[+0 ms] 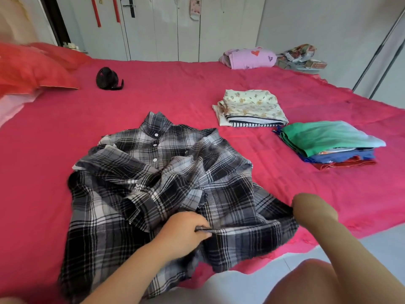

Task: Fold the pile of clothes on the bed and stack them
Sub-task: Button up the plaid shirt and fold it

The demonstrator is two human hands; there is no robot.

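A black, grey and white plaid shirt lies rumpled and buttons-up on the pink bedsheet, collar pointing away from me. My left hand pinches the shirt's bottom hem near its middle. My right hand grips the same hem at the shirt's right corner, lifting it a little off the bed. Two folded stacks sit to the right: one topped by a floral cloth, one topped by a green garment.
A folded pink-purple garment and a patterned bundle lie at the far right of the bed. A small black object rests near the red pillows at the left. The bed's edge and grey floor are at the lower right.
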